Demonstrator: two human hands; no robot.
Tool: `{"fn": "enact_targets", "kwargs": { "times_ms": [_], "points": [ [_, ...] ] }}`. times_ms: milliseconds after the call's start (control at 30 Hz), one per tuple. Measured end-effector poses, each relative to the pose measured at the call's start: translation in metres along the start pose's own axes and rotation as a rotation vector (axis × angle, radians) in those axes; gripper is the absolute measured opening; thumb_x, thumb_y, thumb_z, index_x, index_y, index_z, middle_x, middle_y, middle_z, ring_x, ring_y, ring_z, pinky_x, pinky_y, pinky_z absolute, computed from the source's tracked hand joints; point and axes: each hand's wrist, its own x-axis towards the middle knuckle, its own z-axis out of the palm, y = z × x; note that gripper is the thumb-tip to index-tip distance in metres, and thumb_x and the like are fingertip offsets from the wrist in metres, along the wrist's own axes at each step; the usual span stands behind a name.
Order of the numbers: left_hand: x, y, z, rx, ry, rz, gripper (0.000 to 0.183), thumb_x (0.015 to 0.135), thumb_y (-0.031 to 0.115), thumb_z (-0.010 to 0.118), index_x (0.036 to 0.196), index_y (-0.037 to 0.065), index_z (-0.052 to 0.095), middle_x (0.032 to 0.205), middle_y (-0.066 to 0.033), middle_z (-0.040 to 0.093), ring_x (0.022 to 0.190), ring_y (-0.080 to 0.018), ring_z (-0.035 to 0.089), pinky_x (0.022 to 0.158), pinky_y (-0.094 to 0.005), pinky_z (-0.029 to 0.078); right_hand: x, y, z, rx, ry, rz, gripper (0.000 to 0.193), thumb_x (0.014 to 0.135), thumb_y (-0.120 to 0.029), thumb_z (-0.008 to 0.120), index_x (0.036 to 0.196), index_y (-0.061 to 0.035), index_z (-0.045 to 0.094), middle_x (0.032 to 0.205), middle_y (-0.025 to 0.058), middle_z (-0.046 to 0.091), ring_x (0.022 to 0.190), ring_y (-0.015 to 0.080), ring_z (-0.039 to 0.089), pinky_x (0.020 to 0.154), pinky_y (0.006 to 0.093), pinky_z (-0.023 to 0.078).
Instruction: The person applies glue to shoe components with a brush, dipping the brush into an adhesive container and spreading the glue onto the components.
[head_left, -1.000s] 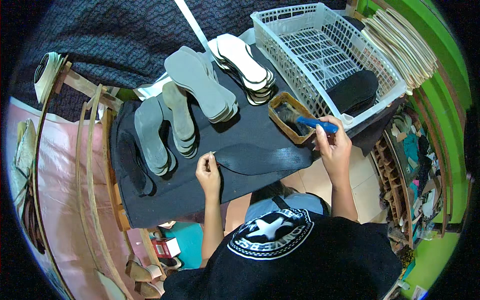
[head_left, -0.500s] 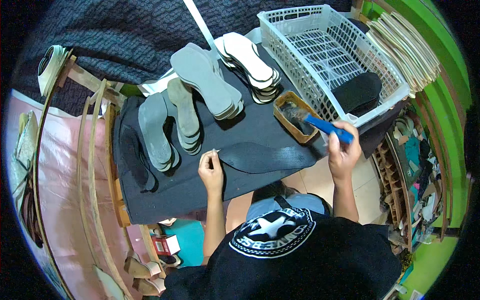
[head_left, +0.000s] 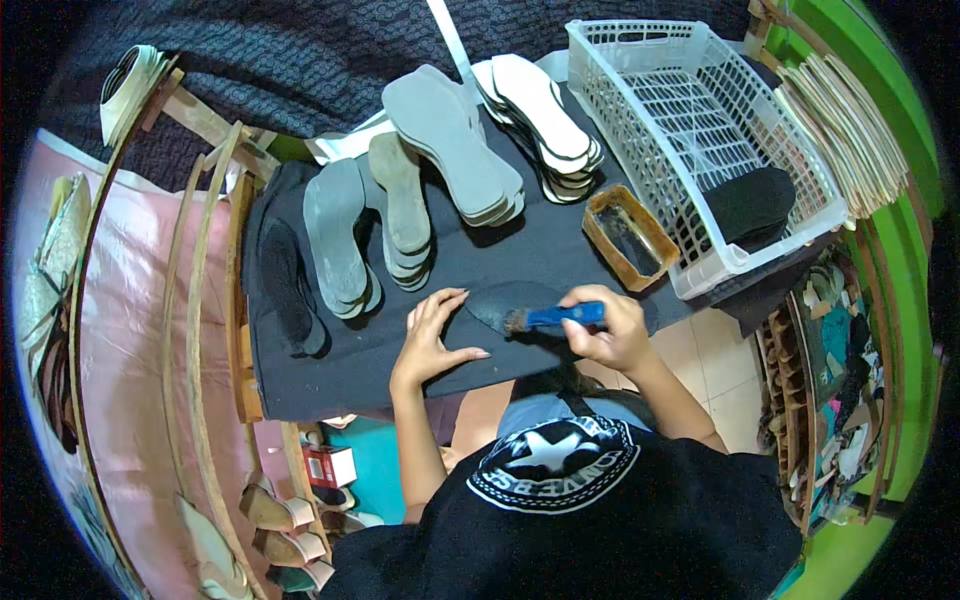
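On the black cloth of the table lies a dark insole [head_left: 490, 305], partly covered by my right hand and the brush. My right hand [head_left: 612, 330] grips a blue-handled brush [head_left: 560, 316], and its bristles touch the insole's surface. At the insole's left end my left hand [head_left: 430, 340] has its fingers spread, with fingertips and thumb close to the insole's edge. Beyond my right hand stands a small rectangular tub [head_left: 660, 268] with a brown, crusted rim and dark residue inside.
Grey insoles [head_left: 455, 145] lie in stacks across the table's far side, beside white ones [head_left: 540, 110]. Black insoles [head_left: 285, 285] lie at the left. At the back right, a white plastic crate [head_left: 650, 150] holds black pieces [head_left: 750, 205]. Wooden rails [head_left: 195, 300] stand left.
My right hand has brought the brush from beside the tub leftward, down onto the insole. My left hand has gone from pinching the insole's end to spread fingers. The whole view has shifted slightly.
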Motion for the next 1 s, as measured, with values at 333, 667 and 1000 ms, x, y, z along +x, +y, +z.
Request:
{"fn": "enact_targets", "kwargs": {
  "times_ms": [333, 667, 1000],
  "points": [
    [0.0, -0.008, 0.002, -0.065, 0.038, 0.019, 0.069, 0.048, 0.035, 0.076, 0.106, 0.006, 0.051, 0.114, -0.0065, 0.046, 0.107, -0.0242, 0.041, 0.089, -0.0351, 0.028, 0.017, 0.003, 0.001, -0.132, -0.227, -0.183, 0.02, 0.063, -0.019, 0.064, 0.075, -0.0068, 0.053, 0.063, 0.0059, 0.056, 0.054, 0.0217, 0.057, 0.048, 0.029, 0.044],
    [0.0, -0.007, 0.004, -0.077, 0.067, 0.04, 0.043, 0.066, 0.017, 0.063, 0.105, 0.006, 0.052, 0.112, -0.0068, 0.048, 0.107, -0.0242, 0.042, 0.09, -0.0343, 0.028, 0.018, 0.003, 0.006, -0.026, -0.148, -0.156, 0.02, 0.063, -0.016, 0.064, 0.076, -0.0053, 0.054, 0.065, 0.0082, 0.056, 0.052, 0.0222, 0.056, 0.047, 0.029, 0.044],
    [-0.001, -0.012, 0.009, -0.105, 0.127, 0.002, 0.032, 0.071, 0.004, 0.05, 0.103, 0.006, 0.054, 0.109, -0.0053, 0.05, 0.103, -0.0241, 0.044, 0.089, -0.0343, 0.028, 0.002, 0.004, -0.039, -0.159, -0.193, -0.098, 0.016, 0.059, -0.015, 0.061, 0.071, -0.0069, 0.054, 0.061, 0.006, 0.056, 0.049, 0.0219, 0.055, 0.046, 0.0283, 0.044]
  ]
}}
